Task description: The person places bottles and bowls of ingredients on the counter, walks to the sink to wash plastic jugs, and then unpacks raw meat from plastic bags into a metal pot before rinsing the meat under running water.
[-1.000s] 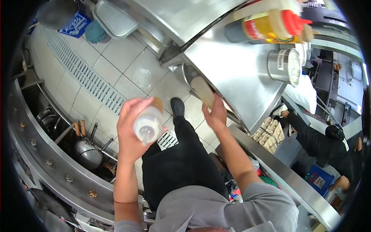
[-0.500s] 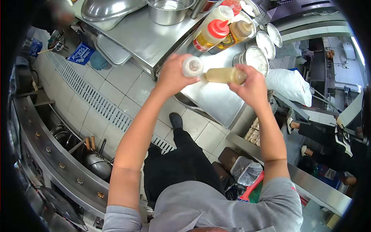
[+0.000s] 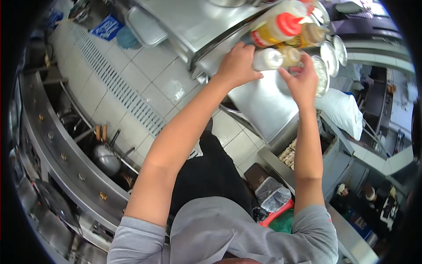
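Note:
My left hand (image 3: pixel 238 66) is wrapped round a white squeeze bottle (image 3: pixel 267 60) near the far side of the steel counter (image 3: pixel 265 103). Beside it my right hand (image 3: pixel 302 79) has its fingers on a yellowish bottle (image 3: pixel 290 57). Both bottles stand about upright, side by side. Just beyond them are a red-capped bottle (image 3: pixel 277 30) and a bottle with a tan cap (image 3: pixel 311 34). A round metal container of white contents (image 3: pixel 320 77) is right of my right hand.
More round metal containers (image 3: pixel 329 58) line the counter's right side. A white sack (image 3: pixel 340 110) lies further right. Left are a steel table (image 3: pixel 189 22) and a floor drain (image 3: pixel 110 81). A co-worker's dark-clothed legs (image 3: pixel 360 202) show at lower right.
Both hands have moved away from me with their bottles, closer to the capped bottles. The yellowish bottle has turned from lying sideways to about upright. The camera view has shifted.

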Tool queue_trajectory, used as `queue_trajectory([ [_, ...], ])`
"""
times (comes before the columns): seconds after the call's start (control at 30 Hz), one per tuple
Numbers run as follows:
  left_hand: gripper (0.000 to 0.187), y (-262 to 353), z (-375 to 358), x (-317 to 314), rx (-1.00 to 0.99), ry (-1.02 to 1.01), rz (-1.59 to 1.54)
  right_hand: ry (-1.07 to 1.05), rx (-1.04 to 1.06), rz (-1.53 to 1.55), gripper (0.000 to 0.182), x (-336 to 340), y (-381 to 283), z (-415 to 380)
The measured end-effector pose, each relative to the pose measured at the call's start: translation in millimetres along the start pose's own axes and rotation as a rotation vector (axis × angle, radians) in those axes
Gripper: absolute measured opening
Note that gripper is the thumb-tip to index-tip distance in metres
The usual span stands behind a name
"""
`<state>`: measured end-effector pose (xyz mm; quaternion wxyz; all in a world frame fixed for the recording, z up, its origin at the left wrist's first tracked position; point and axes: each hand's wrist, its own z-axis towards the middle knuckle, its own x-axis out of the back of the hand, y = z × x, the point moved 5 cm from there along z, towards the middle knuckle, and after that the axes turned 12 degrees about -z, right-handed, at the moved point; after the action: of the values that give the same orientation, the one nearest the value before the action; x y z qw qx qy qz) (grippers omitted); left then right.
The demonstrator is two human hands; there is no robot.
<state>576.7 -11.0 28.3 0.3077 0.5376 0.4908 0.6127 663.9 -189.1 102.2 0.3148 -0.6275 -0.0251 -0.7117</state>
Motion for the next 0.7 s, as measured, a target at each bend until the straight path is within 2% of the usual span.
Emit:
queue_trajectory([
  [0.03,0.067,-4.1,-11.1,10.7,-0.068,0.077,0.015,0.051,-0.031,0.05,0.06,5.8,-3.1,-16.6],
  [0.13,0.059,-16.6,-65.0,71.1,-0.127,0.147,-0.29,0.165,-0.039,0.144,0.04,24.9,-3.8,-104.4],
  [0.2,0.053,-39.5,-114.4,109.4,0.019,0.194,-0.405,-0.088,0.0,0.342,0.027,-3.8,-17.0,-175.8],
  [0.27,0.051,-79.7,-163.8,131.7,0.166,0.257,-0.498,-0.426,-0.217,0.436,0.02,-73.8,-36.7,-228.6],
  [0.33,0.046,-136.3,-211.9,130.2,0.268,0.347,-0.511,-0.476,-0.346,0.415,0.021,-154.7,-17.3,-236.7],
  [0.4,0.043,-201.9,-261.4,105.4,0.392,0.442,-0.606,-0.445,-0.644,0.498,0.028,-248.3,22.3,-216.7],
  [0.47,0.042,-247.6,-304.7,76.1,0.507,0.405,-0.662,-0.508,-0.831,0.771,0.037,-345.8,77.6,-193.9],
  [0.53,0.042,-281.9,-341.2,47.9,0.603,0.398,-0.773,-0.603,-1.08,0.894,0.055,-427.2,118.6,-173.0],
  [0.63,0.042,-314.0,-383.8,23.6,0.759,0.436,-0.893,-0.69,-1.208,1.035,0.078,-499.9,152.4,-146.1],
  [0.7,0.042,-330.4,-404.5,16.1,0.823,0.471,-0.944,-0.701,-1.202,1.101,0.088,-525.8,169.3,-134.8],
])
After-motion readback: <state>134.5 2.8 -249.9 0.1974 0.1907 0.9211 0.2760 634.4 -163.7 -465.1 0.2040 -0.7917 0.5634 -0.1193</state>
